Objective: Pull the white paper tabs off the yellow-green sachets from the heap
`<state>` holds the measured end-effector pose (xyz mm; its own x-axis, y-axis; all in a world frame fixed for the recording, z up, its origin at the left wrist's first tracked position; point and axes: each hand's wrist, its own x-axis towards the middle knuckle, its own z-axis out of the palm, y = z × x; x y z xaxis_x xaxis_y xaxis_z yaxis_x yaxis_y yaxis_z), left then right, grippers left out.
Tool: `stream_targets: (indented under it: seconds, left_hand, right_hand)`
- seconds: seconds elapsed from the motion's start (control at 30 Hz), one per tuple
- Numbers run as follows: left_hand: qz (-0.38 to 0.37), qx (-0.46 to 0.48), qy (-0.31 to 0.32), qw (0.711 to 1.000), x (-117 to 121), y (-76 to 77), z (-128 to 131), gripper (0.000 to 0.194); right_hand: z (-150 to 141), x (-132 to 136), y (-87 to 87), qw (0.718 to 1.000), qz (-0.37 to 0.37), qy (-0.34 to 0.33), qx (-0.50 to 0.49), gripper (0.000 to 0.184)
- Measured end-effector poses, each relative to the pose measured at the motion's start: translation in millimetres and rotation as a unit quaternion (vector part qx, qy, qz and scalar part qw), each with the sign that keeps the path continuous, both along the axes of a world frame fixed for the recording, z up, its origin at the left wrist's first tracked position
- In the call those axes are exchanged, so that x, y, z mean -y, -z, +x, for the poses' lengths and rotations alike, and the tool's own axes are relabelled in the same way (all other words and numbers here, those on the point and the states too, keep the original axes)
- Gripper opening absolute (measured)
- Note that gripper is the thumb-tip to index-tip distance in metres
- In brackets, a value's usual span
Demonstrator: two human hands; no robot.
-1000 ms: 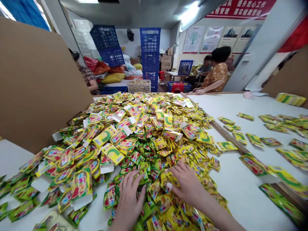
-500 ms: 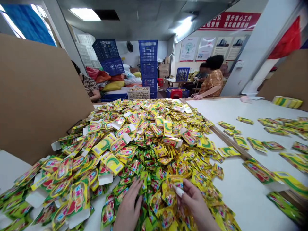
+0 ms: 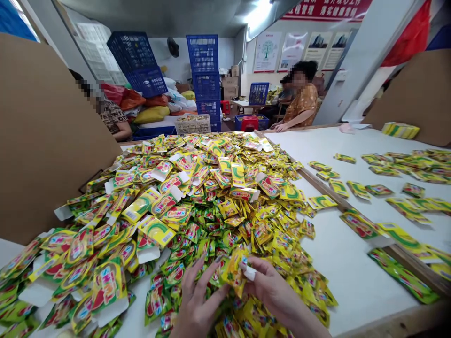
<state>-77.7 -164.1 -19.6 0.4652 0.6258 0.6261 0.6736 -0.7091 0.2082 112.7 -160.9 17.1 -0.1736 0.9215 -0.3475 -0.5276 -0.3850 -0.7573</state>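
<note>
A yellow sachet (image 3: 235, 271) is pinched between the thumb and fingers of my right hand (image 3: 273, 286), which has a white wrapping on one finger. My left hand (image 3: 200, 295) has its fingers apart over the green sachets (image 3: 176, 272), its thumb side close against the yellow sachet's lower left; whether they touch I cannot tell. Loose yellow sachets (image 3: 278, 263) lie under and right of my right hand. Left of my hands, printed cardboard boxes (image 3: 109, 288), several with open white flaps, are heaped over more sachets.
A wooden strip (image 3: 326, 190) divides the white table (image 3: 338, 263). Flat packs (image 3: 357, 190) are scattered beyond it. A cardboard panel (image 3: 45, 141) stands at left. One person (image 3: 301, 105) sits across the table at right, another (image 3: 114, 117) at left. Blue crates (image 3: 203, 70) are stacked behind.
My right hand has lifted the yellow sachet and moved left with it. My left hand has shifted right, bringing both hands closer together. The camera view has tilted down and turned slightly.
</note>
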Motion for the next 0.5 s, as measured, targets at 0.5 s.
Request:
stream_targets:
  seconds: [0.5]
  left_hand:
    - [-0.554, 0.652, -0.064, 0.515, -18, -9.6, 41, 0.035]
  right_hand:
    - [1, -21, 6.4, 0.922, 0.192, 0.137, 0.307, 0.026]
